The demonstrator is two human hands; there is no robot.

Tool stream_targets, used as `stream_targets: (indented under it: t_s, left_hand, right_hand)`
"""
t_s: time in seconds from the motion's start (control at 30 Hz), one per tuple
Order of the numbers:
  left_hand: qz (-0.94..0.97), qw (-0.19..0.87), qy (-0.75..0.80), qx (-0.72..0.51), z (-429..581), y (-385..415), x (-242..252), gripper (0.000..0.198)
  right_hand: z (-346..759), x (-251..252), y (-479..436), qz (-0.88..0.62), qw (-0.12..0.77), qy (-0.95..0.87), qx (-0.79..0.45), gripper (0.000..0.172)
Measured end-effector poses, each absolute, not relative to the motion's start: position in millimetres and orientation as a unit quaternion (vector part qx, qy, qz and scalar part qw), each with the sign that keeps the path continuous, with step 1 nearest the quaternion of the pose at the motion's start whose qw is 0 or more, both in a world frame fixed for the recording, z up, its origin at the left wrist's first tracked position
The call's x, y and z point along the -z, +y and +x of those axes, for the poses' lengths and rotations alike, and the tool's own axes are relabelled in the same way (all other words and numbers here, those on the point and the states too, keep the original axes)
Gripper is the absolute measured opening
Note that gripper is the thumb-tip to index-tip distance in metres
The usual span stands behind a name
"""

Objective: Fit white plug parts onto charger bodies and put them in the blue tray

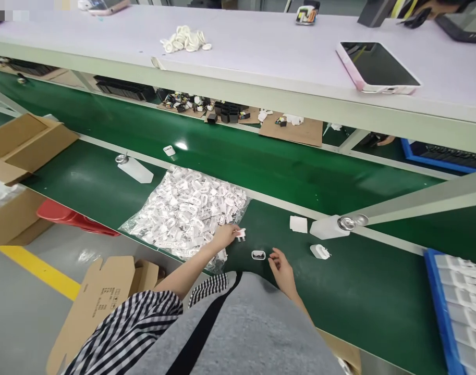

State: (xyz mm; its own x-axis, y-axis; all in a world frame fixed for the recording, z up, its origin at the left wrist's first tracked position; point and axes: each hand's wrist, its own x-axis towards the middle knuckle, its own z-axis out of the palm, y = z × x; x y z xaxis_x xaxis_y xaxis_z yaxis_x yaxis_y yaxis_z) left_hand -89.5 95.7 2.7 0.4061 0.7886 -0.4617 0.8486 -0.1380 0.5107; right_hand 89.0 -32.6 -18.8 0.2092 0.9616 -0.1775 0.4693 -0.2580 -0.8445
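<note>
Between its thumb and fingers my left hand (224,237) pinches a small white plastic part with prongs (241,235), just right of a clear plastic bag full of white plastic pieces (194,205). My right hand (281,268) rests over the green mat with fingers loosely curled and apart, holding nothing visible. Close to its fingertips, a small white oval housing with a dark inside (258,255) lies on the mat. Further right are a white plug-like adapter (320,251) and a flat white square piece (298,224).
Two white dispenser bottles, one left (135,170) and one right (330,227), lie on the green mat. A blue tray (437,291) of white parts stands at right. Above runs a shelf (261,47) with a phone (378,65) and white rings (186,39). Cardboard boxes (26,140) are at left.
</note>
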Motion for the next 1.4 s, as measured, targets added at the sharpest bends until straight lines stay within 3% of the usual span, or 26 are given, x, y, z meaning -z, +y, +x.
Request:
stream_targets:
  t_s: [0.13,0.23,0.4,0.6,0.73,0.9,1.03,1.13,1.2,1.3,1.4]
  left_hand:
    - [0.592,0.647,0.479,-0.027,-58.4,71.3,-8.4,0.023]
    - [0.552,0.713,0.433,0.008,-45.9,59.2,-7.8,0.025]
    - [0.614,0.574,0.540,-0.047,-53.0,53.8,5.1,0.031]
    - [0.707,0.465,0.532,-0.018,-55.1,43.6,19.5,0.034]
    - [0.721,0.453,0.525,-0.013,-57.0,40.0,26.2,0.037]
    - [0.739,0.471,0.482,-0.004,-62.3,34.7,34.5,0.049]
    - [0.729,0.475,0.493,-0.003,-60.8,30.0,37.8,0.045]
    - [0.717,0.481,0.505,-0.017,-58.9,27.3,39.7,0.042]
    - [0.711,0.482,0.511,-0.031,-57.9,25.8,41.1,0.042]
    - [0.709,0.479,0.515,-0.052,-55.9,24.1,43.2,0.043]
    - [0.710,0.475,0.516,-0.067,-54.0,23.2,44.0,0.041]
  right_hand:
    - [82.8,5.2,-29.7,-0.632,0.363,-0.596,-0.339,0.035]
    - [83.7,2.2,-29.4,-0.622,0.365,-0.621,-0.308,0.026]
    - [85.4,21.1,-24.1,-0.648,0.371,-0.606,-0.273,0.024]
    - [90.2,43.7,-19.6,-0.718,0.328,-0.550,-0.272,0.022]
    - [102.5,45.3,-8.0,-0.790,0.294,-0.510,-0.170,0.031]
    - [118.3,45.3,34.1,-0.834,0.163,-0.517,-0.107,0.045]
    - [132.2,46.5,58.4,-0.816,0.110,-0.548,-0.146,0.033]
    - [138.3,48.2,59.3,-0.804,0.114,-0.554,-0.182,0.025]
    - [138.9,49.7,52.4,-0.803,0.133,-0.543,-0.204,0.029]
    - [135.3,50.5,34.1,-0.804,0.197,-0.507,-0.240,0.033]
    - [125.7,48.2,12.0,-0.781,0.286,-0.462,-0.308,0.025]
